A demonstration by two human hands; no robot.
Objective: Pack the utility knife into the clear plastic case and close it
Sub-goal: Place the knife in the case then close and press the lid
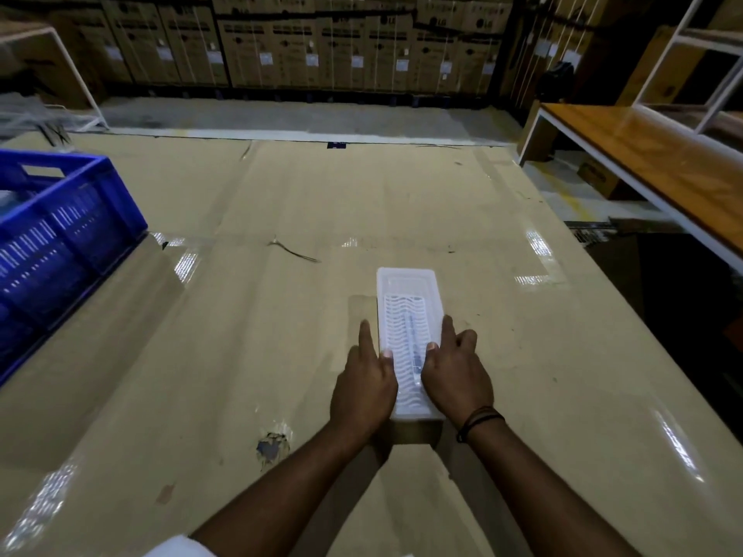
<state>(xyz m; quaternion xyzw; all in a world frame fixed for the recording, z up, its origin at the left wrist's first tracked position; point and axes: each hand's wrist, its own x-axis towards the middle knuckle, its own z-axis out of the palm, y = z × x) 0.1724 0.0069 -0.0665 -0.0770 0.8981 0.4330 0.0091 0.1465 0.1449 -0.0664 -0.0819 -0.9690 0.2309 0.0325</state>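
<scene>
Both hands press on the closed clear plastic case (408,315).
Left hand (364,385) and right hand (456,377) lie open, fingers flat along its sides; utility knife (414,347) inside, case on bench (281,315).

The clear plastic case (408,315) at lower centre looks milky white, its lid ribbed with rows of wavy lines, and a dark grey strip shows faintly through it. The cardboard sheet (281,315) under it is pale tan with glossy tape streaks. At the left edge the crate (60,227) is bright blue, slotted in vertical bars. At the upper right the bench (651,154) is orange-brown wood on a white frame. The cartons (321,38) along the top are brown with white labels.
</scene>
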